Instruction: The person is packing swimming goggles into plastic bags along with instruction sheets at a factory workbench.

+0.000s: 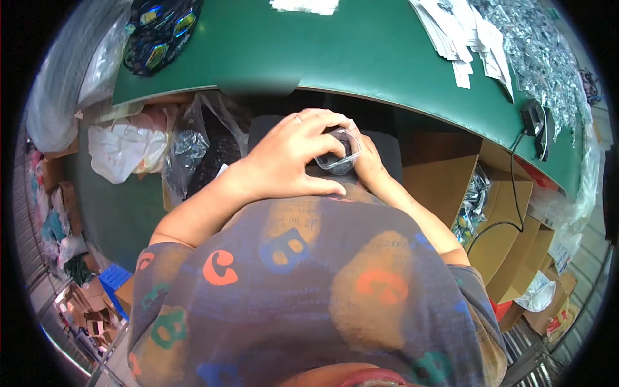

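A small clear plastic case (338, 155) with something dark inside is held close to my torso, its open side facing up. My right hand (369, 161) is closed round its right side. Over the far rim curl the fingers of my left hand (293, 151), one of them reaching into the case. The left thumb stretches out apart from it, near my shirt. What the fingertips touch inside is hidden.
Ahead is a green table (309, 51) with swim goggles (161, 35) at left, white papers (461, 39) and a heap of clear plastic packets (538, 55) at right. A cardboard box (493, 206) with a black cable (518, 193) stands right. Plastic bags (126, 151) lie left.
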### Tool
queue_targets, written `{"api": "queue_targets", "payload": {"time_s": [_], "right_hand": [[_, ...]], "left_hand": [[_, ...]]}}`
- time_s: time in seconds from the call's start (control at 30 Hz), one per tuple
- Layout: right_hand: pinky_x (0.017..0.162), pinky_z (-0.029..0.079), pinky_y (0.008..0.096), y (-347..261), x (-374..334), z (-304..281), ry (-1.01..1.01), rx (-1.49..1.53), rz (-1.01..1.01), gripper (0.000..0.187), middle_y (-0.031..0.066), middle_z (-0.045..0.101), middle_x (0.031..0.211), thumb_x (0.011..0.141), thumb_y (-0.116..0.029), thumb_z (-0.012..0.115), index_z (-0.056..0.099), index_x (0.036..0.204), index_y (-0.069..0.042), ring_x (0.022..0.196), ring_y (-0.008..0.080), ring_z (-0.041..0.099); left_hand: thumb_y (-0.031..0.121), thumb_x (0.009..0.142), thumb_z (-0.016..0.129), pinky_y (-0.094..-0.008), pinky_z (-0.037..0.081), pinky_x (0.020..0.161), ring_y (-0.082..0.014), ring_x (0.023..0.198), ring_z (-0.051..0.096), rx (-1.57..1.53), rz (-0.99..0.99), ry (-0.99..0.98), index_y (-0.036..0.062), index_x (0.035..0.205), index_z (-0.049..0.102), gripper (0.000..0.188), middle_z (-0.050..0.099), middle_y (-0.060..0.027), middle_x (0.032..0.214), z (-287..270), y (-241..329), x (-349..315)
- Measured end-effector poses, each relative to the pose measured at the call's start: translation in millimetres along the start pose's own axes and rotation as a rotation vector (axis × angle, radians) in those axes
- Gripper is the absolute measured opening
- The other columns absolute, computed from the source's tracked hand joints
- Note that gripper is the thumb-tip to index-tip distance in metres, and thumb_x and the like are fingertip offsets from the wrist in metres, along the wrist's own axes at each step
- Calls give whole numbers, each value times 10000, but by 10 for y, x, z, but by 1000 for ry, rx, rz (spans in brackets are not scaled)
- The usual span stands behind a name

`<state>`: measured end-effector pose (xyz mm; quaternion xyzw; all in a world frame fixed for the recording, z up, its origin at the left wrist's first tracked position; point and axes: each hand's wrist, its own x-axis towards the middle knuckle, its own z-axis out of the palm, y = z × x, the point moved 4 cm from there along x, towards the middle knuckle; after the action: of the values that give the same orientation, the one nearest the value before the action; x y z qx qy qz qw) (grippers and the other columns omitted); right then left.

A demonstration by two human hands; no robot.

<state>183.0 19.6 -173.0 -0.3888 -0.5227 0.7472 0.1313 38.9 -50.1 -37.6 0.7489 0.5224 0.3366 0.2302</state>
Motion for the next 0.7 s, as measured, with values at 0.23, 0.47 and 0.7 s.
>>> {"api": "queue_targets", "payload": {"time_s": [0.23,0.47,0.7], "right_hand": [[871,506,327,-129,-74,27,-85,-123,-162,633,112,728,975,1106,-515,341,715,1136,-5,957,177,653],[864,500,328,-39,-60,9,-78,-1,-37,636,111,723,1003,1095,-525,392,724,1083,18,940,174,641],[889,508,346,127,-12,-73,-87,-123,-186,590,144,726,1035,1096,-486,385,707,1138,7,982,203,659]], "left_hand": [[119,842,785,-434,470,1034,-319,1236,612,-173,11,78,67,910,738,97,672,-158,1294,60,12,117],[88,888,751,-353,509,950,-241,1103,663,-315,-165,118,30,929,717,79,693,-143,1186,-125,-71,156],[65,839,758,-357,521,800,-255,886,673,-29,-22,-2,59,957,742,119,717,-63,896,124,-223,230]]}}
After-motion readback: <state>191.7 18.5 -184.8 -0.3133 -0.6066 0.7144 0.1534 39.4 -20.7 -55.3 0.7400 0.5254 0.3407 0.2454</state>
